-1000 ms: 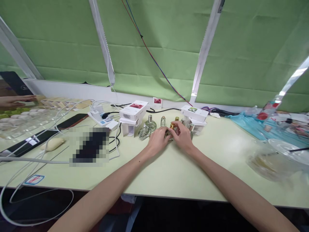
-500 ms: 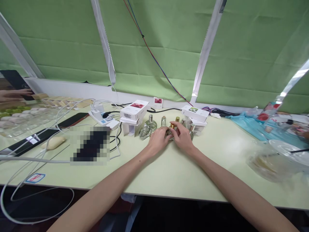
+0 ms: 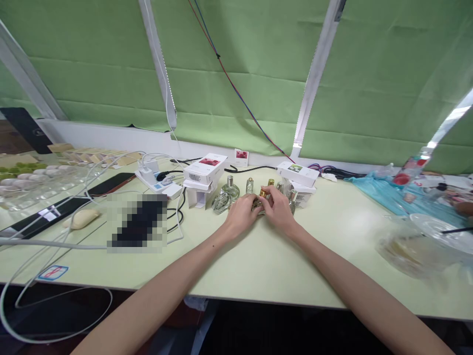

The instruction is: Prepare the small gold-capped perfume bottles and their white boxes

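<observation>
Co-worker's hand gone; gold cap in right grip.

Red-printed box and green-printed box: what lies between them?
Head view: glass bottles, left hand and right hand at a gold-capped one; card and black cable behind.

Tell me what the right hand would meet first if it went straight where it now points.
The nearer gold cap, most likely, just ahead of the right hand; whether they touch is unclear.
</observation>
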A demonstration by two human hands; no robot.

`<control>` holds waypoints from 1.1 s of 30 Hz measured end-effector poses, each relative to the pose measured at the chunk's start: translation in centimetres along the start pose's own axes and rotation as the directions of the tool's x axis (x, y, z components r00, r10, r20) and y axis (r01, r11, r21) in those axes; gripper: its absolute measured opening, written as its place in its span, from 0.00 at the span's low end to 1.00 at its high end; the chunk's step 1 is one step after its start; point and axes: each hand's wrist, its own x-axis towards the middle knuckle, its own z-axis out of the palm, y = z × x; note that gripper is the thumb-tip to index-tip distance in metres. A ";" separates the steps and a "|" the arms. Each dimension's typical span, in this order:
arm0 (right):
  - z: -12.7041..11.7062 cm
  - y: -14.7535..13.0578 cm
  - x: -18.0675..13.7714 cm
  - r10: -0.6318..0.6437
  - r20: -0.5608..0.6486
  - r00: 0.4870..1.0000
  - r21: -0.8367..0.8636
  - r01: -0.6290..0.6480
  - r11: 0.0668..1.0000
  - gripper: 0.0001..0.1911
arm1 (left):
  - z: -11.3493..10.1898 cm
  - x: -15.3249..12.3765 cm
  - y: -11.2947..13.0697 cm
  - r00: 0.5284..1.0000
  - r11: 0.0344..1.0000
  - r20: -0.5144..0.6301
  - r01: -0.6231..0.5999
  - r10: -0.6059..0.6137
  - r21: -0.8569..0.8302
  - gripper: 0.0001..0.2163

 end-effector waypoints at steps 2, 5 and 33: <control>0.0 0.0 0.1 -0.004 0.007 1.000 -0.002 0.004 1.000 0.10 | 0.0 0.0 0.0 1.000 1.000 -0.004 -0.009 0.009 0.003 0.09; -0.1 0.1 0.2 0.001 0.014 1.000 -0.002 -0.001 1.000 0.08 | 0.0 0.0 -0.1 1.000 1.000 -0.007 -0.017 0.017 0.011 0.09; -0.2 -0.3 0.9 0.038 -0.074 0.997 0.016 -0.037 0.999 0.10 | 0.4 0.1 -0.4 0.998 0.999 -0.054 -0.036 0.035 -0.017 0.10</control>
